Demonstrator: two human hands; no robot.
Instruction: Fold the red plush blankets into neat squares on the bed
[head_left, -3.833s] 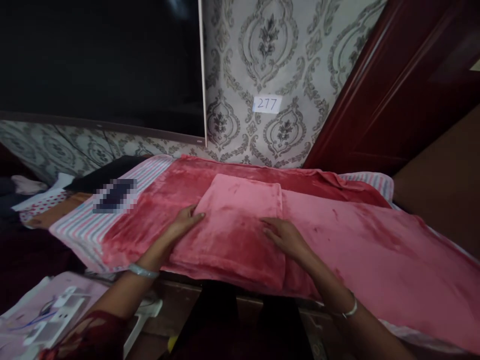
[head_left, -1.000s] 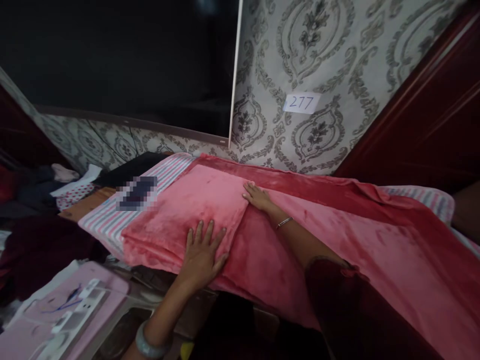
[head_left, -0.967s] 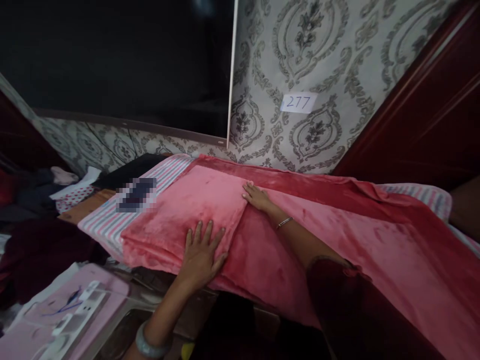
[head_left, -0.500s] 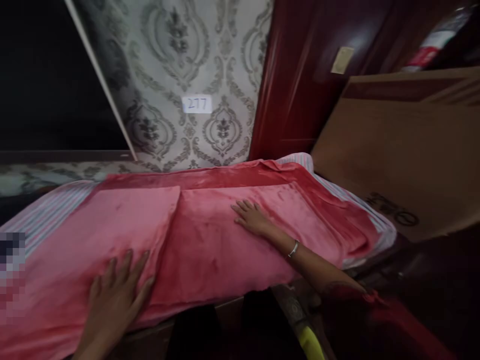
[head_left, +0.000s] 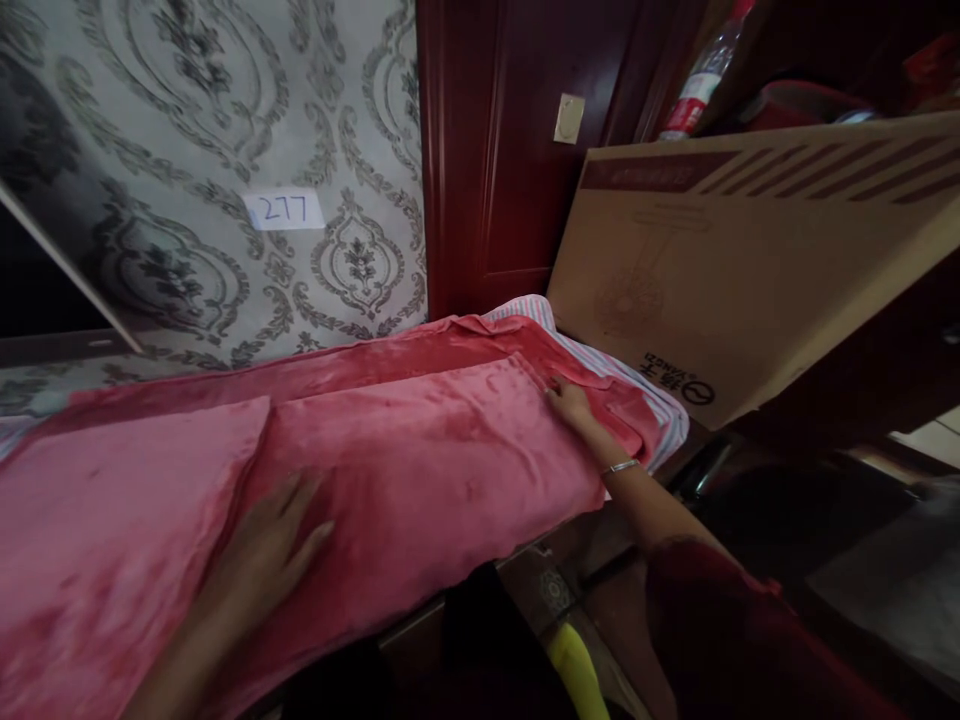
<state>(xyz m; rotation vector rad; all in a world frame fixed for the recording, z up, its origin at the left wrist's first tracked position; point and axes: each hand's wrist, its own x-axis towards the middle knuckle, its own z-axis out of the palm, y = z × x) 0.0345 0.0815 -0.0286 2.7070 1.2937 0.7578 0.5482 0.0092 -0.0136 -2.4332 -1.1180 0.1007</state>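
Head view: pressing left hand [head_left: 274, 535] flat, fingers spread, on pink blanket [head_left: 435, 450], right hand [head_left: 571, 403] at hem beside cardboard box [head_left: 750, 270] (grip unclear), could yank overhanging edge off if tugged.

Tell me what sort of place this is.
Probably a lived-in room of a home: patterned wallpaper, a dark red wooden door, and a pink blanket spread over a striped cover, with a cardboard box stored beside it.
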